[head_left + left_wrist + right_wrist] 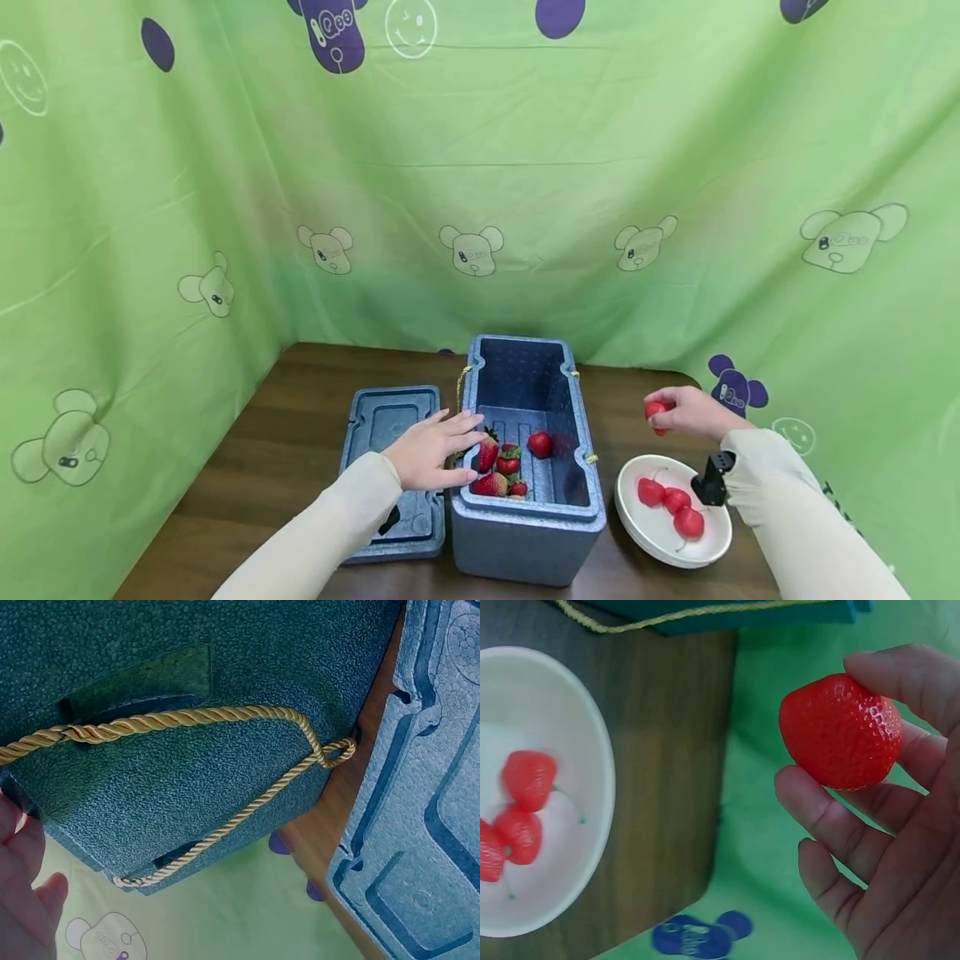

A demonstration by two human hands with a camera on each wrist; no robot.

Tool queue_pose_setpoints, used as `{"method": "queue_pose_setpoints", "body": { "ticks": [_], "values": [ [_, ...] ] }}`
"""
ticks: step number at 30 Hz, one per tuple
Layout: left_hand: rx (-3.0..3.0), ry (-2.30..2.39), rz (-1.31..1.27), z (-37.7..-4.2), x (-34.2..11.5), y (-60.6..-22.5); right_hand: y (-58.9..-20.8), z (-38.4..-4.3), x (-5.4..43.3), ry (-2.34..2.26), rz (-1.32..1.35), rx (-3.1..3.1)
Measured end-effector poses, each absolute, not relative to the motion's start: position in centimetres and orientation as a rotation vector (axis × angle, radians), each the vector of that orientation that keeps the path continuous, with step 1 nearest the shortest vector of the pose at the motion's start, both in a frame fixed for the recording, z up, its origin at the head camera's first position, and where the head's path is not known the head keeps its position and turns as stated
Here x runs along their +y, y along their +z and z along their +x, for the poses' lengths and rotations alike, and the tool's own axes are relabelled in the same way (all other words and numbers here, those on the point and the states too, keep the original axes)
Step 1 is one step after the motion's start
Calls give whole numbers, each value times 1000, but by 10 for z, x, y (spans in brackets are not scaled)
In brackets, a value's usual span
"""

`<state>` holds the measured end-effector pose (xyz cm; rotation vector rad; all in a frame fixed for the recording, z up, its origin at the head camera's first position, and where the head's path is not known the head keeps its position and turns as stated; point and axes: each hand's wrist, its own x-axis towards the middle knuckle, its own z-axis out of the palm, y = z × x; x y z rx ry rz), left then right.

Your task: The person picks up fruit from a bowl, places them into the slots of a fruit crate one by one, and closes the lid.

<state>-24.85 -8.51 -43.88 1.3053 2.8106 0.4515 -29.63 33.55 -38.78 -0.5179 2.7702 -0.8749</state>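
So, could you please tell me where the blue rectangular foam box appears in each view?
Head: the blue foam box is lower, right of centre.
Left wrist: the box fills much of the upper left.
Right wrist: a strip of the box at the top edge.
Shared landmark: green printed cloth backdrop.
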Motion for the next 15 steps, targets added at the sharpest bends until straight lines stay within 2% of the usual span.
{"method": "queue_pose_setpoints", "body": {
  "ticks": [9,15],
  "values": [
    [2823,397,1369,-248,-88,-436,-347,-298,294,-789,-590,2773],
    [2816,348,1391,-247,-86,-432,-335,-302,270,-733,-694,2793]
  ]
}}
